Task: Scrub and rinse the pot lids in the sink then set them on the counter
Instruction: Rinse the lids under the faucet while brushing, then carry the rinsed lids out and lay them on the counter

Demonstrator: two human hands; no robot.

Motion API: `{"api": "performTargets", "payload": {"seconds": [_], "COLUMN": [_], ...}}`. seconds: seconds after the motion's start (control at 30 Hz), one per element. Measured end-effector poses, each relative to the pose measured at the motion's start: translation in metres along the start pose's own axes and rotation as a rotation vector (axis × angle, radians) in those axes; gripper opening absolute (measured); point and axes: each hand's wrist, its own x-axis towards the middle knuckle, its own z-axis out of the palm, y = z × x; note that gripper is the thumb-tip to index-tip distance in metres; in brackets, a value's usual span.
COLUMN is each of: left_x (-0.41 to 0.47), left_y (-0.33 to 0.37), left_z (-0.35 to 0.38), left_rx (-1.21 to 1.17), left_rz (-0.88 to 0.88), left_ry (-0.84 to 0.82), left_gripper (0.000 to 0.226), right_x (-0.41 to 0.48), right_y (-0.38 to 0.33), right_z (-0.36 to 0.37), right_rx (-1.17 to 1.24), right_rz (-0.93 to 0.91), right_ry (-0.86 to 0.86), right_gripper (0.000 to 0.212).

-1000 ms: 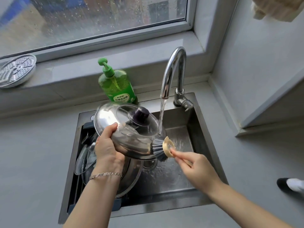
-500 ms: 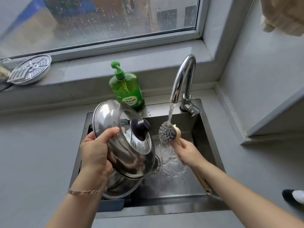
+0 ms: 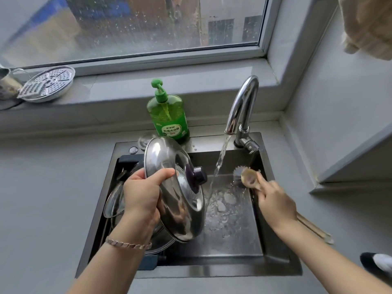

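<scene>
On the window sill near its left end lies a perforated steamer plate [image 3: 47, 84], tilted against the frame. Below, the grey desk [image 3: 42, 187] surrounds the steel sink [image 3: 212, 270]. In the sink's left part a glass lid [image 3: 113, 203] leans among other pots. The left hand [image 3: 142, 197], a bracelet [image 3: 127, 244] on its wrist, grips the rim of the steel pot lid [image 3: 176, 198], thumb over the top face, holding it tilted on edge above the sink with its dark knob [image 3: 196, 175] facing right. At the desk's back edge stands a green soap bottle [image 3: 168, 115]. The faucet [image 3: 241, 109] pours water into the basin, just right of the knob. The right hand [image 3: 274, 200] is closed around the wooden handle of the dish brush [image 3: 246, 175], whose bristled head sits near the sink's right wall.
</scene>
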Motion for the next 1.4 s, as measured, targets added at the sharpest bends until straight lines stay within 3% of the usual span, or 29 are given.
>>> {"api": "performTargets", "payload": {"seconds": [0.07,0.1,0.3,0.5,0.7,1.03,1.23,1.4], "left_x": [-0.001,-0.001,0.003,0.008,0.014,0.019,-0.011,-0.033], "left_y": [-0.002,-0.003,-0.001,0.002,-0.001,-0.02,-0.033,-0.042], "left_z": [0.005,0.008,0.019,0.021,0.02,0.03,0.042,0.052], "left_rx": [0.01,0.02,0.052,0.082,0.093,0.319,0.537,0.565], "left_rz": [-0.013,-0.021,-0.032,-0.02,-0.032,0.093,0.318,0.394], "left_ry": [-0.002,-0.005,-0.005,0.01,0.018,-0.028,-0.171,-0.264], "left_gripper": [0.016,0.016,0.016,0.017,0.016,0.008,0.012,0.017], "right_x": [0.008,0.014,0.073,0.115,0.119,0.096,0.041,0.019], "right_y": [0.013,0.015,-0.023,-0.049,-0.065,-0.039,0.006,0.034], "right_z": [-0.001,-0.002,-0.017,-0.012,-0.009,-0.011,-0.002,-0.005], "right_rx": [-0.161,-0.144,0.365,0.462,0.564,0.51,0.449,0.378], "right_rz": [0.121,0.162,0.047,0.11,0.107,-0.152,-0.034,0.013], "right_ry": [-0.232,-0.259,-0.19,-0.209,-0.221,-0.166,-0.207,-0.217], "right_gripper": [0.038,0.032,0.026,0.039,0.039,0.031,0.027,0.03]}}
